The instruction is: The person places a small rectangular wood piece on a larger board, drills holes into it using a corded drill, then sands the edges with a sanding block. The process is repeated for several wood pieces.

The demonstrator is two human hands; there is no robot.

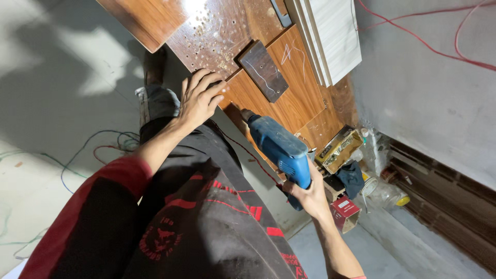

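My right hand [309,192] has its fingers wrapped tight around the grip of the blue electric hand drill [279,147], clamped on it with the nose pointing up and away from me; the chuck end sits right at the near edge of the reddish-brown laminated wooden panel [297,98], and I cannot tell whether a bit is already biting into that edge. My left hand [199,98] lies flat with fingers spread apart, pressing down on the corner of the same panel and holding nothing. Just beyond its fingertips the glossy brown board [217,31] under the panel is peppered with small holes and pale dust. A small dark rectangular wooden block [263,71] rests on top of the panel, apart from both hands. Past the drill, lower down, sit an open cardboard box of metal hardware [338,150] and a small red carton [345,212]; red cable [429,41] runs across the grey wall. I judge the step in hand to be drilling into the panel's edge while bracing it. The next move would call for keeping the drill square to the edge with steady pressure, and the left palm firm so the panel does not shift.
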